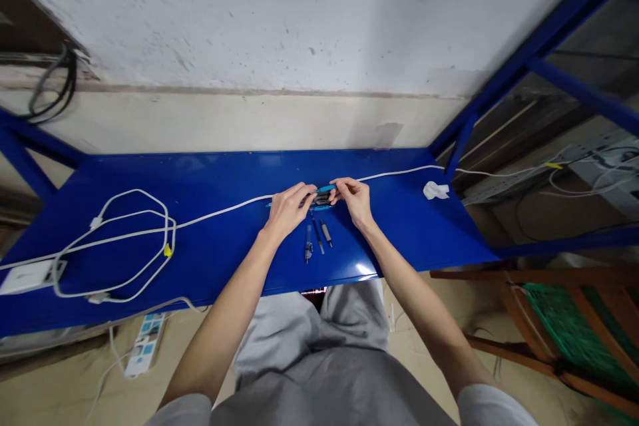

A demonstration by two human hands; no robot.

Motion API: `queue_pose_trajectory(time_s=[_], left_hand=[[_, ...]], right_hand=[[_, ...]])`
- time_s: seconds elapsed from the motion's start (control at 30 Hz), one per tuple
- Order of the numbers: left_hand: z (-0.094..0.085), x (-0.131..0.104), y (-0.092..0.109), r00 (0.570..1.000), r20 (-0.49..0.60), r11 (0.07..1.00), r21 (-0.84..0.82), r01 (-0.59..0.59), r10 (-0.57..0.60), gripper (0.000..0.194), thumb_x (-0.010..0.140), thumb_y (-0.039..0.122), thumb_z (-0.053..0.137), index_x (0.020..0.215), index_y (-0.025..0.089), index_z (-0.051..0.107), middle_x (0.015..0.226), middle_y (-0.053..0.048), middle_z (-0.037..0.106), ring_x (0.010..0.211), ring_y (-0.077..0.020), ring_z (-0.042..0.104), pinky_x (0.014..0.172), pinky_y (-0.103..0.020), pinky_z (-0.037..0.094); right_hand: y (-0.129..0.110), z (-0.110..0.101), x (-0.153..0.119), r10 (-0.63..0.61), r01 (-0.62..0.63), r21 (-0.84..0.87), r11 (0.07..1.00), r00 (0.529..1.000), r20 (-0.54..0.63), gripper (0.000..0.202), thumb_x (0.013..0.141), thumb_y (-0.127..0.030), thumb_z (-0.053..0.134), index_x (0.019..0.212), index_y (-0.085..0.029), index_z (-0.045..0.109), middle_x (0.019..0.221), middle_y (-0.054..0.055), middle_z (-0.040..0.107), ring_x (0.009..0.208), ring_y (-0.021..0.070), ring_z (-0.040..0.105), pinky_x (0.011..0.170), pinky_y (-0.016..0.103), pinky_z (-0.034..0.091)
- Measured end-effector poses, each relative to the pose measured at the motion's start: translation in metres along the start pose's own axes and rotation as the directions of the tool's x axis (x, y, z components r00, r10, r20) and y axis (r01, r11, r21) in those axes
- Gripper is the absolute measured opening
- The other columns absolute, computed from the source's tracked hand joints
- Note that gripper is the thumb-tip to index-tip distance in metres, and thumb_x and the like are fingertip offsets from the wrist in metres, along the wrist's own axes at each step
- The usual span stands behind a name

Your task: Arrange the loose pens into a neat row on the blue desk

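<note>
My left hand (289,208) and my right hand (353,200) meet over the blue table, fingers closed in a pinch. A light-blue pen (326,188) spans the gap between their fingertips, its ends in the two pinches. Just beneath it lie dark pen-like pieces (322,200) and another light-blue piece (323,208), partly covered by my fingers. Nearer my body, a clear pen barrel (308,244), a thin dark refill (317,233) and a grey pen part (326,233) rest on the tabletop, apart from both hands.
A white cable (214,216) crosses the blue table (279,266) behind my hands, and a looped cable (137,194) lies left near a white adapter (30,277). Crumpled tissue (436,190) sits right. A power strip (146,344) and wooden chair (539,339) stand below.
</note>
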State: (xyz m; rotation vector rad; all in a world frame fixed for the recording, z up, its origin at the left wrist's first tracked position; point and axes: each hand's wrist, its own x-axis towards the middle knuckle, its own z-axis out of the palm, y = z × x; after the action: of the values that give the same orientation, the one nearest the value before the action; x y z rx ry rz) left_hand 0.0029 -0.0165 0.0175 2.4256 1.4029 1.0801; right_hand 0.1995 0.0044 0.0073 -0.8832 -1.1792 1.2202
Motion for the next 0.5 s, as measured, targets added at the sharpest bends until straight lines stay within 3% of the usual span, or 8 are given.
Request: queue_pose_trajectory(time_s=[0.13, 0.23, 0.3, 0.4, 0.5], left_hand=[[-0.003, 0.002, 0.007, 0.996, 0.093, 0.998, 0.063, -0.009, 0.003, 0.044, 0.099, 0.027, 0.058, 0.142, 0.025, 0.054, 0.121, -0.007, 0.069, 0.110, -0.0228, 0.068, 0.080, -0.029, 0.054], [-0.005, 0.002, 0.010, 0.992, 0.126, 0.996, 0.089, -0.015, 0.004, 0.064, 0.091, 0.018, 0.060, 0.153, 0.026, 0.042, 0.129, -0.010, 0.062, 0.120, -0.0262, 0.063, 0.080, -0.031, 0.057], [-0.004, 0.003, 0.012, 0.995, 0.097, 0.997, 0.068, -0.032, 0.026, 0.069, 0.089, 0.017, 0.061, 0.154, 0.026, 0.039, 0.137, -0.012, 0.055, 0.123, -0.0276, 0.060, 0.085, -0.034, 0.059], [0.002, 0.002, 0.016, 0.991, 0.064, 0.993, 0.012, -0.120, 0.119, 0.072, 0.088, 0.012, 0.059, 0.155, 0.025, 0.036, 0.148, -0.015, 0.044, 0.125, -0.0290, 0.056, 0.100, -0.043, 0.056], [0.010, 0.001, 0.022, 0.979, 0.058, 0.981, -0.045, -0.191, 0.194, 0.082, 0.082, 0.003, 0.055, 0.157, 0.025, 0.030, 0.156, -0.015, 0.035, 0.133, -0.0312, 0.049, 0.111, -0.050, 0.049]], right_hand=[[-0.003, 0.009, -0.008, -0.114, 0.142, -0.174, 0.974, 0.980, 0.164, 0.027, 0.086, -0.048, 0.077, 0.092, -0.022, 0.080, 0.086, 0.005, 0.074, 0.066, 0.0178, 0.068, 0.064, 0.032, 0.059], [-0.005, 0.017, -0.014, -0.216, 0.290, -0.345, 0.893, 0.947, 0.237, 0.024, 0.092, -0.045, 0.071, 0.094, -0.023, 0.079, 0.098, 0.007, 0.075, 0.075, 0.0187, 0.068, 0.072, 0.033, 0.057], [-0.005, 0.021, -0.016, -0.248, 0.313, -0.453, 0.835, 0.948, 0.197, 0.027, 0.096, -0.045, 0.066, 0.093, -0.021, 0.077, 0.089, 0.006, 0.074, 0.070, 0.0175, 0.065, 0.070, 0.031, 0.053], [-0.003, 0.022, -0.019, -0.244, 0.244, -0.586, 0.772, 0.966, 0.081, 0.036, 0.104, -0.045, 0.050, 0.092, -0.018, 0.071, 0.066, 0.000, 0.063, 0.054, 0.0130, 0.052, 0.059, 0.027, 0.043], [-0.001, 0.022, -0.021, -0.220, 0.212, -0.611, 0.762, 0.973, 0.064, 0.037, 0.107, -0.041, 0.041, 0.101, -0.017, 0.068, 0.066, -0.001, 0.061, 0.053, 0.0124, 0.051, 0.056, 0.026, 0.039]])
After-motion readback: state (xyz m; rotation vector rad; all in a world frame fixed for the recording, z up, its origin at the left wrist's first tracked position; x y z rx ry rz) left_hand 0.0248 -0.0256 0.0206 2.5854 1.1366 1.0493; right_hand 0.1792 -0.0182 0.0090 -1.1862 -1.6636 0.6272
